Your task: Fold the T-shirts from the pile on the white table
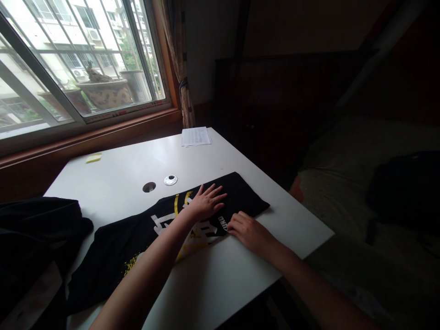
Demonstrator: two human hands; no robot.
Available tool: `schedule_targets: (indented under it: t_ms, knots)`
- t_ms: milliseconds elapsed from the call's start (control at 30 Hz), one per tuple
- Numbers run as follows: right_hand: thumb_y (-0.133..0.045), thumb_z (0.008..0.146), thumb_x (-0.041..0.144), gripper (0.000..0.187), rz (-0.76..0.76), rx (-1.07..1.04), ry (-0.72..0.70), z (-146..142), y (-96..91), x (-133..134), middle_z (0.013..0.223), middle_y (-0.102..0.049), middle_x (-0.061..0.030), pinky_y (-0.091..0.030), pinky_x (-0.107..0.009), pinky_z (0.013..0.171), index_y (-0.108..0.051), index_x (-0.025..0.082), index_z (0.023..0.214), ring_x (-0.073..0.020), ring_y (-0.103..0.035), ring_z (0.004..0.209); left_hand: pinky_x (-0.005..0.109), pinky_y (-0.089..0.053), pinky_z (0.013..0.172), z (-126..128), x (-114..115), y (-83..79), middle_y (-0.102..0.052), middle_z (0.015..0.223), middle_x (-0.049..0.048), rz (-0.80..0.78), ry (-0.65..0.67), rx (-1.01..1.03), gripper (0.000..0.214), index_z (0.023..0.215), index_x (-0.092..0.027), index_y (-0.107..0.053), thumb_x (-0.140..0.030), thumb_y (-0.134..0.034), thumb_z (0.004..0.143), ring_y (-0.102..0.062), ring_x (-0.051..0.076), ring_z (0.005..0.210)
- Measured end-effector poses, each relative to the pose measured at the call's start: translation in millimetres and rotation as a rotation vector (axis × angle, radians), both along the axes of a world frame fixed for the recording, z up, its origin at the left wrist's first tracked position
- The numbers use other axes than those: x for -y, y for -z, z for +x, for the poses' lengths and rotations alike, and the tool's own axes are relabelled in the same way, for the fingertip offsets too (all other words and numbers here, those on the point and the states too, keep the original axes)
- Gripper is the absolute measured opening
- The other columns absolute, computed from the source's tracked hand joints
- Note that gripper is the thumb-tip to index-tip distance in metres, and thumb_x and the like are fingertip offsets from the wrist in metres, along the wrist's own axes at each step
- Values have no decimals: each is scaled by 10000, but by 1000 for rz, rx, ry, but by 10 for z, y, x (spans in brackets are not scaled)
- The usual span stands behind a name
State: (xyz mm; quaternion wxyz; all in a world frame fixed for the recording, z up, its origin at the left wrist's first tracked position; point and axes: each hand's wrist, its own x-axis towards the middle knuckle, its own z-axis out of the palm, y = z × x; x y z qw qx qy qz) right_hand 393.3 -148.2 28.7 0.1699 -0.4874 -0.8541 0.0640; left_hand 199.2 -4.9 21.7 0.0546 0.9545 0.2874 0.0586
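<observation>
A black T-shirt (240,195) with white and yellow print lies folded lengthwise across the white table (213,275). My left hand (206,201) rests flat on top of the shirt, fingers spread, near its right end. My right hand (249,229) sits at the shirt's near edge, fingers curled and touching the fabric's border beside the white lettering. I cannot see whether those fingers pinch the cloth.
A heap of dark clothing (30,229) lies at the table's left end. A cable hole (149,187) and its round cap (170,180) are behind the shirt. Printed paper (195,136) and a yellow note (93,158) lie near the window. A bed (360,183) stands right.
</observation>
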Motion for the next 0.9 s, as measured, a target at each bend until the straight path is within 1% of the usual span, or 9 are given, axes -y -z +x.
schedule_targets:
  t_ms: [200, 367, 467, 533, 600, 667, 733, 833, 900]
  knots:
    - [-601, 973, 172, 97, 6, 30, -57, 89, 66, 20, 925, -654, -45, -461, -356, 807, -683, 207, 935, -214, -557, 876, 601, -104, 1264, -4, -86, 17, -204, 1702, -13, 7, 4, -34, 546, 1584, -401, -316, -563, -306, 1063, -137, 263, 1580]
    - [-612, 981, 250, 103, -10, -5, -78, 114, -45, 69, 931, -670, -50, -461, -365, 847, -705, 213, 959, -216, -571, 902, 591, -119, 1268, 24, -78, -18, -240, 1694, -1, 37, -18, -31, 554, 1581, -366, -337, -562, -296, 1065, -171, 255, 1574]
    - [-606, 986, 289, 137, -32, -64, -80, 204, -116, 55, 929, -687, -51, -484, -374, 876, -722, 224, 951, -216, -596, 912, 599, -122, 1268, 28, 33, -73, -292, 1679, 21, 90, -37, 12, 530, 1548, -322, -420, -524, -310, 1070, -206, 270, 1566]
    - [-546, 1014, 301, 197, -19, -104, -7, 319, -115, 23, 987, -705, -65, -498, -387, 923, -729, 227, 1000, -222, -621, 965, 580, -105, 1278, 17, 169, -95, -332, 1663, 37, 131, -28, 55, 515, 1513, -282, -480, -490, -308, 1075, -212, 269, 1565]
    - [-487, 1036, 327, 279, -6, -114, 103, 468, -60, -12, 1185, -702, -95, -488, -414, 1018, -701, 228, 1186, -242, -623, 1127, 557, -108, 1286, -11, 337, -90, -362, 1649, 40, 129, 13, 78, 517, 1504, -271, -494, -486, -299, 1076, -214, 259, 1565]
    - [-462, 1039, 396, 418, -19, -63, 194, 634, 36, -34, 1438, -598, -107, -426, -465, 1128, -586, 247, 1409, -273, -531, 1342, 560, -134, 1282, -64, 502, -61, -360, 1649, 39, 87, 48, 74, 543, 1533, -279, -451, -516, -293, 1071, -219, 260, 1563]
    - [-438, 1035, 471, 540, -62, 15, 252, 803, 141, -31, 1596, -447, -84, -330, -516, 1204, -444, 286, 1542, -287, -387, 1481, 578, -148, 1274, -153, 627, -24, -322, 1663, 42, 43, 57, 58, 582, 1571, -285, -383, -552, -294, 1062, -213, 271, 1563]
    - [-357, 1048, 503, 584, -132, 79, 339, 1034, 246, 10, 1668, -318, -36, -216, -557, 1246, -318, 332, 1605, -274, -251, 1548, 592, -153, 1268, -360, 699, 14, -256, 1683, 40, 16, 27, 34, 627, 1608, -291, -297, -582, -300, 1053, -185, 284, 1568]
    - [-324, 1050, 510, 585, -173, 92, 398, 1149, 254, 31, 1673, -299, -19, -200, -576, 1245, -307, 337, 1609, -277, -224, 1556, 596, -169, 1265, -528, 681, 28, -238, 1686, 43, 22, -36, 13, 640, 1617, -287, -273, -586, -296, 1052, -181, 291, 1568]
